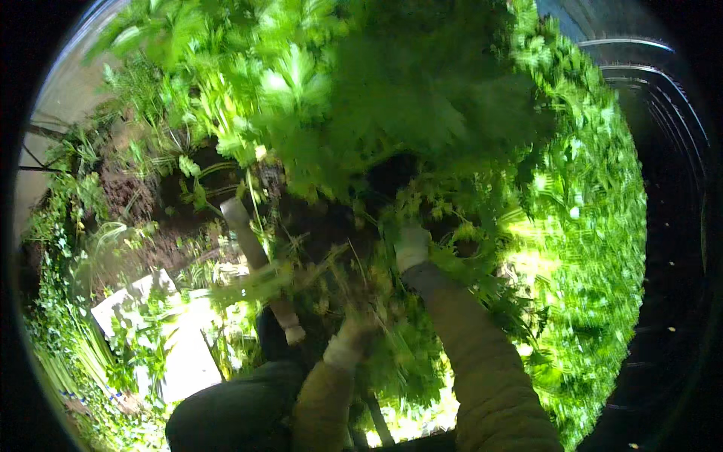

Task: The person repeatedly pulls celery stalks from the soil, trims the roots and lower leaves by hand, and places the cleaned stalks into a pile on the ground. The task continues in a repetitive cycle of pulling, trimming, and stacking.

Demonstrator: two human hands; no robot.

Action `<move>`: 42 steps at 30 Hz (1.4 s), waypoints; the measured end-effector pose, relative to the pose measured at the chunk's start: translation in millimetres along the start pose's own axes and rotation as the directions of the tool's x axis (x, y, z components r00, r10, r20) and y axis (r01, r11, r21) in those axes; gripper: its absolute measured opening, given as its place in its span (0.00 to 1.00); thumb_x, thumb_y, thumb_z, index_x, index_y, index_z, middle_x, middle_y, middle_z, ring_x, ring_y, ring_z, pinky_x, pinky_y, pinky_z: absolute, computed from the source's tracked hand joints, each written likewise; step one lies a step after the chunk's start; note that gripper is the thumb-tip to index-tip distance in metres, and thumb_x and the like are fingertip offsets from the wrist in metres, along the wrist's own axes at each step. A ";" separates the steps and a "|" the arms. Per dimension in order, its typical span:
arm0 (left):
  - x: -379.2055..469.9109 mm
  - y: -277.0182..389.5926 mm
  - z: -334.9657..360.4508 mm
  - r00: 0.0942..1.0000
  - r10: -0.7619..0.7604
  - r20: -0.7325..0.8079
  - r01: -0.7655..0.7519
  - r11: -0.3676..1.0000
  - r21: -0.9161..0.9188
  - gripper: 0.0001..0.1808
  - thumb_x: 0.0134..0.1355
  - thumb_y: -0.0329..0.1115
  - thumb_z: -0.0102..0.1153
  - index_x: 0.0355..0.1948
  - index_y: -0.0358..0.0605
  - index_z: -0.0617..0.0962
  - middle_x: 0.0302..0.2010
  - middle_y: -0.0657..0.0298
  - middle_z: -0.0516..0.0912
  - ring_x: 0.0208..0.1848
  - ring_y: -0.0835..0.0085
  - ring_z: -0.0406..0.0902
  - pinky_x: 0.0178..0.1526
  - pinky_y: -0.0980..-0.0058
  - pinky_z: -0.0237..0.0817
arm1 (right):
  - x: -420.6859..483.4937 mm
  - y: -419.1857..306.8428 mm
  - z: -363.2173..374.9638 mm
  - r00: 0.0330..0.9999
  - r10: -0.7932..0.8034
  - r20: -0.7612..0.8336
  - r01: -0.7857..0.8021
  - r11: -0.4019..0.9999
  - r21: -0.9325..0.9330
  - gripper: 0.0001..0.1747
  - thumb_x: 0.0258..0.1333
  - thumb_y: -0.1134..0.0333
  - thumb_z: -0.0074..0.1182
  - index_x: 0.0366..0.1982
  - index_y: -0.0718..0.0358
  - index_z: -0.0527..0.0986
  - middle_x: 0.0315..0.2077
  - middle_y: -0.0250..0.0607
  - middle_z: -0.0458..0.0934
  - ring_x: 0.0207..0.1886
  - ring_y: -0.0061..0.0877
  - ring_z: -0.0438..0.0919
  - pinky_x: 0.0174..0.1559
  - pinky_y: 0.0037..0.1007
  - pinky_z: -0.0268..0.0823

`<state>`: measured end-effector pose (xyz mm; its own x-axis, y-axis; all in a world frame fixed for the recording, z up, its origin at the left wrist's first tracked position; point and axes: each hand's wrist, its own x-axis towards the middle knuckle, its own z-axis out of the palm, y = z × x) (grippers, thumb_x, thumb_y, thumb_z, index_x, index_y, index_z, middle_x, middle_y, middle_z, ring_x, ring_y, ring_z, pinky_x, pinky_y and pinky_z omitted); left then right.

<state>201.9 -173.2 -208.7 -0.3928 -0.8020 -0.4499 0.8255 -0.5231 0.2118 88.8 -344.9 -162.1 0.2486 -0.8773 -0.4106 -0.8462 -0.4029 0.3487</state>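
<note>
My left hand [358,333] is low in the middle, its fingers closed around a bunch of thin plant stems. The green leaves [409,361] of that bunch spread to the right of the hand, between my forearms. Farther forward, my right hand [412,246] reaches in among stems at the foot of tall leafy plants [305,79] that look like celery. Leaves and motion blur hide its fingers, so I cannot tell whether it grips anything. Dark soil [322,226] with loose stalks lies left of it.
A length of wood [254,243] slants beside my dark-clad knee [237,407]. Cut greens lie on and around a bright white sheet [189,367] at left. Tied bunches [85,361] lie beyond it. Dense foliage [587,254] fills the right, bordered by dark sheeting [672,226].
</note>
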 end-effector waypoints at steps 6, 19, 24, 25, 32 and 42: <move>-45.3 12.2 48.6 0.996 -0.059 -0.064 0.050 0.991 -0.123 0.30 0.69 0.54 0.46 0.65 0.47 0.65 0.59 0.58 0.72 0.55 0.62 0.74 0.54 0.60 0.71 | -169.8 35.9 -104.5 0.994 0.090 -0.059 -0.068 0.949 0.308 0.29 0.61 0.61 0.52 0.61 0.62 0.63 0.32 0.48 0.79 0.25 0.38 0.79 0.23 0.37 0.71; -101.9 18.2 152.5 0.744 0.086 0.662 -0.426 0.825 0.371 0.27 0.65 0.41 0.54 0.63 0.41 0.68 0.59 0.55 0.73 0.59 0.62 0.72 0.56 0.63 0.67 | -342.6 -11.4 -157.6 0.640 0.522 -0.563 -0.091 0.779 0.620 0.28 0.64 0.64 0.49 0.63 0.65 0.60 0.51 0.61 0.72 0.55 0.56 0.69 0.55 0.52 0.65; -124.9 -1.0 201.0 0.699 0.208 0.684 -0.663 0.548 0.511 0.35 0.65 0.58 0.51 0.64 0.43 0.66 0.58 0.54 0.74 0.53 0.64 0.77 0.45 0.65 0.77 | -387.8 15.1 -169.0 0.662 0.417 -0.623 0.021 0.821 0.571 0.25 0.61 0.69 0.51 0.60 0.67 0.65 0.57 0.62 0.67 0.64 0.56 0.60 0.67 0.50 0.50; -126.4 -0.8 207.2 0.723 0.173 0.669 -0.640 0.532 0.554 0.35 0.65 0.57 0.51 0.64 0.44 0.66 0.59 0.54 0.74 0.54 0.63 0.76 0.46 0.64 0.77 | -394.6 29.0 -169.4 0.647 0.340 -0.682 0.130 0.833 0.538 0.28 0.61 0.66 0.51 0.62 0.67 0.63 0.58 0.61 0.66 0.65 0.57 0.59 0.67 0.51 0.50; -142.5 59.7 226.7 0.924 -0.047 0.379 0.015 0.996 0.089 0.30 0.65 0.52 0.53 0.62 0.45 0.69 0.62 0.54 0.71 0.58 0.56 0.74 0.52 0.51 0.76 | -516.2 89.9 -134.2 0.930 0.360 0.075 -0.171 0.244 0.954 0.52 0.41 0.52 0.72 0.65 0.65 0.59 0.62 0.53 0.65 0.67 0.40 0.63 0.66 0.38 0.55; -205.9 18.4 273.7 0.937 -0.023 0.350 -0.045 0.982 0.186 0.23 0.67 0.45 0.51 0.57 0.42 0.72 0.56 0.53 0.76 0.50 0.60 0.79 0.51 0.54 0.76 | -475.1 -49.9 -44.5 0.972 0.090 -0.218 0.226 -0.094 0.970 0.42 0.49 0.62 0.68 0.63 0.63 0.60 0.58 0.44 0.68 0.59 0.35 0.69 0.58 0.33 0.65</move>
<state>187.1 -96.5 125.4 -0.5285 -0.8400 -0.1229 0.7528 -0.5306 0.3895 34.0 80.4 53.0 0.2679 -0.9457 -0.1840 -0.3217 0.0922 -0.9423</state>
